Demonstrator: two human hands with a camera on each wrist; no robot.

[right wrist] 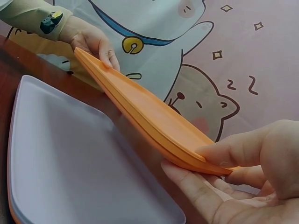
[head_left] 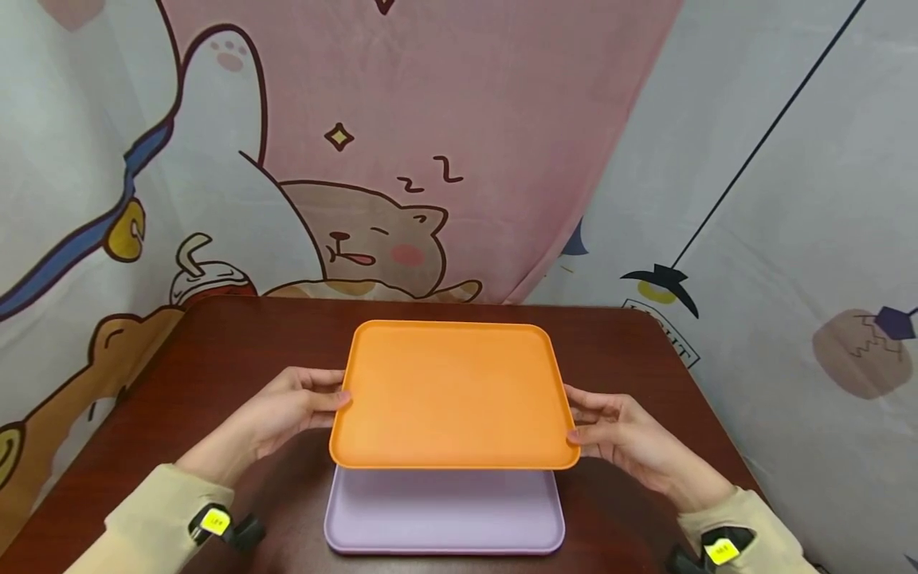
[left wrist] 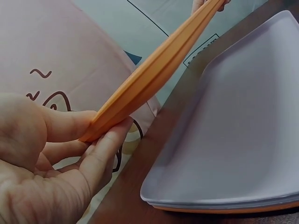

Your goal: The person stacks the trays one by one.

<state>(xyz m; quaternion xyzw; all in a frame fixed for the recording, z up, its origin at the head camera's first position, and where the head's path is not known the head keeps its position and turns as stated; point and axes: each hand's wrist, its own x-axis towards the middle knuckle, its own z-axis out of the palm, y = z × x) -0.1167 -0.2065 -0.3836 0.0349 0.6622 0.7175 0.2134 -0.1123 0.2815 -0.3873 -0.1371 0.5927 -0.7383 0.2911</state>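
Observation:
An orange tray [head_left: 453,395] is held up in the air between both hands, apart from the stack under it. My left hand [head_left: 297,406] grips its left short side, thumb on the rim and fingers beneath, as the left wrist view also shows. On the opposite side my right hand [head_left: 620,434] pinches the edge near the front corner, with the thumb on top. Below lies a pale purple tray [head_left: 445,526], its back part hidden by the orange one in the head view. In the left wrist view an orange edge [left wrist: 224,209] shows beneath the purple tray [left wrist: 233,116].
The stack rests on a dark reddish-brown table [head_left: 272,327], whose bare surface shows on both sides. Behind the table hangs a pink and white cloth [head_left: 516,119] with cartoon animals. Both wrists carry small strapped devices.

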